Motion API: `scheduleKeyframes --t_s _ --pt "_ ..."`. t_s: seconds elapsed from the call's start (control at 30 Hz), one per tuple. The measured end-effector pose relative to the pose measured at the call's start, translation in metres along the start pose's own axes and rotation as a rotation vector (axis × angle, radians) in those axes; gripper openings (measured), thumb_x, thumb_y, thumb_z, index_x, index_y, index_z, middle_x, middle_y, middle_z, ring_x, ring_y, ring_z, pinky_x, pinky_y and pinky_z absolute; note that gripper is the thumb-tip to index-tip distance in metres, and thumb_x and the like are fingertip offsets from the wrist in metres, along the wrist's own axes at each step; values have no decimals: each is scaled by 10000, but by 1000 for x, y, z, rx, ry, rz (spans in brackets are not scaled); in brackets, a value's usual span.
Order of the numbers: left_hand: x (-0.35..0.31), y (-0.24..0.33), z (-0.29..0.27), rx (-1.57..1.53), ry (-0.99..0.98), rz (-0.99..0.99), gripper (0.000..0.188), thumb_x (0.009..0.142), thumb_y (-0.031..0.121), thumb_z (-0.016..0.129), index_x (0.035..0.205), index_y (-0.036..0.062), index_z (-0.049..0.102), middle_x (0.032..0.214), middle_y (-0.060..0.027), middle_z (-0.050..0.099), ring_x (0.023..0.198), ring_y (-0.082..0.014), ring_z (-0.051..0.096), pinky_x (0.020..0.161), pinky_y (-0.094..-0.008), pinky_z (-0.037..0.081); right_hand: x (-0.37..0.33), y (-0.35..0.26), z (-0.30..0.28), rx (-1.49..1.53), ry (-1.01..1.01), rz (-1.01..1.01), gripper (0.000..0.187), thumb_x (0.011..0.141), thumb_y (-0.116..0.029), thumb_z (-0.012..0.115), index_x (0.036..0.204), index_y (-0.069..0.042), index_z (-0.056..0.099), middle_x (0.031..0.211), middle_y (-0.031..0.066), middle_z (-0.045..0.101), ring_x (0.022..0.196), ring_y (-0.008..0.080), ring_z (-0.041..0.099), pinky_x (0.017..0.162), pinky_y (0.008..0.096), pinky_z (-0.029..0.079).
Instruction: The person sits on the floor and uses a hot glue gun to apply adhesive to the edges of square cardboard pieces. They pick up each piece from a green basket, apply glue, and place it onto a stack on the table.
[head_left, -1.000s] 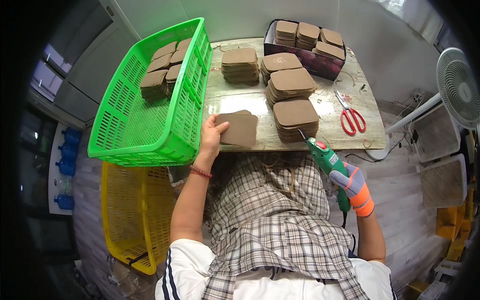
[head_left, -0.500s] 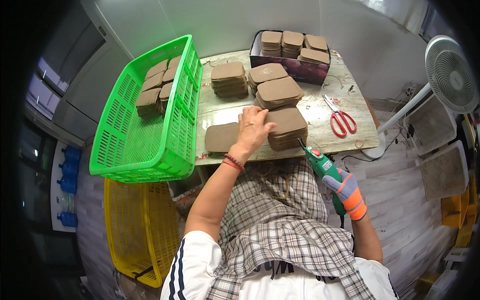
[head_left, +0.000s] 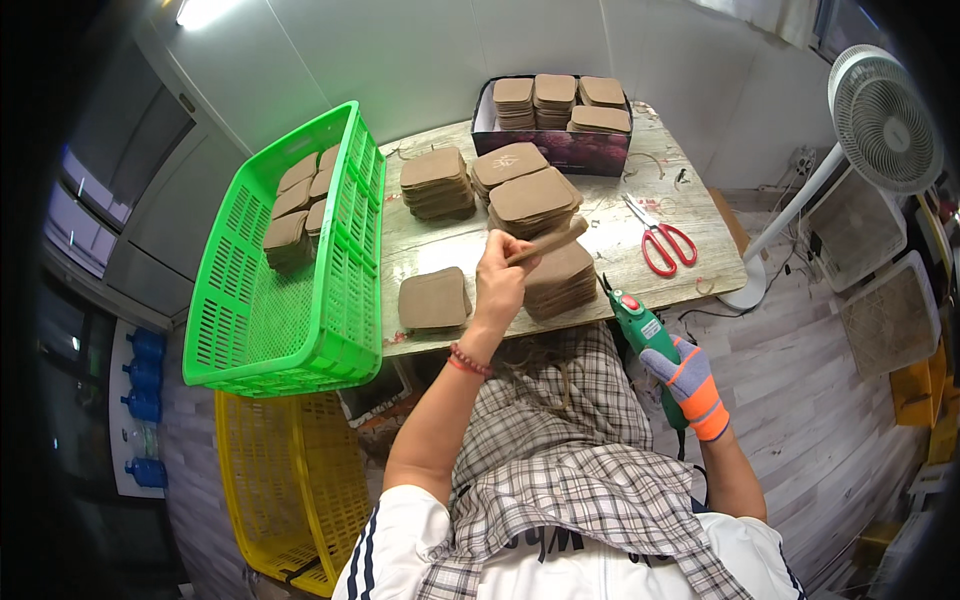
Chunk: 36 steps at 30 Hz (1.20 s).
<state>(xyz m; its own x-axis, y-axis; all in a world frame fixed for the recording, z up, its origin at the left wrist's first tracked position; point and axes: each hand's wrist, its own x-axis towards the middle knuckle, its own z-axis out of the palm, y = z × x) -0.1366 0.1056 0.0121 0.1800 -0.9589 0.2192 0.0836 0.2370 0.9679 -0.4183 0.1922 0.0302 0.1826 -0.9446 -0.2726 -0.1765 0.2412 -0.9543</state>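
Note:
My left hand (head_left: 500, 280), bare with a beaded bracelet, pinches the edge of a brown fabric piece (head_left: 548, 241), which is lifted and tilted nearly edge-on. Right below it stands a stack of the same brown rounded-corner pieces (head_left: 562, 282) at the table's front edge. To the left of that hand a low brown pile (head_left: 434, 300) lies flat. My right hand (head_left: 688, 380), in a grey and orange glove, is wrapped round a green handheld power tool (head_left: 640, 330) with a red button. Its dark narrow tip points up beside the stack, over the table's edge.
More brown stacks (head_left: 436, 185) stand farther back on the table (head_left: 405, 250). A dark box (head_left: 550, 150) and a green basket (head_left: 345, 270) hold others. Red-handled scissors (head_left: 660, 240) lie at right. A yellow crate (head_left: 290, 480) stands below left, a fan (head_left: 885, 120) at right.
My left hand has taken the top brown piece off the front stack and tilted it up. The right hand still holds the green tool. The whole view has shifted slightly.

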Motion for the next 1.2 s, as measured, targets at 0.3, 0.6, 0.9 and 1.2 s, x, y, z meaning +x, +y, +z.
scheduleKeyframes --t_s 0.3,0.6,0.9,1.2 --pt "-18 21 51 -1210 352 -262 359 863 -24 594 1205 14 490 1202 -83 568 1123 -230 538 1017 -379 433 0 -35 22 -73 67 -101 241 823 -220 688 921 -13 610 650 -15 567 531 57 511 485 221 401" --pt "-15 6 59 -1407 338 -286 337 857 -11 605 1181 19 517 1180 -100 582 1103 -231 556 1003 -361 450 3 -41 32 87 12 -50 253 808 -210 713 931 -20 602 670 -1 586 523 51 512 465 200 416" --pt "-43 -14 73 -1298 231 -371 373 871 -20 588 1222 60 491 1212 -78 570 1118 -227 549 989 -352 456 9 -43 27 82 63 -113 262 819 -233 711 905 -12 600 649 -3 589 515 50 513 465 205 408" --pt "-60 -19 53 -1012 31 -330 288 863 -38 582 1132 66 582 1128 -72 626 1043 -206 600 916 -377 503 3 -58 7 15 16 -124 270 831 -258 699 865 -10 597 622 -8 570 525 54 504 491 220 407"
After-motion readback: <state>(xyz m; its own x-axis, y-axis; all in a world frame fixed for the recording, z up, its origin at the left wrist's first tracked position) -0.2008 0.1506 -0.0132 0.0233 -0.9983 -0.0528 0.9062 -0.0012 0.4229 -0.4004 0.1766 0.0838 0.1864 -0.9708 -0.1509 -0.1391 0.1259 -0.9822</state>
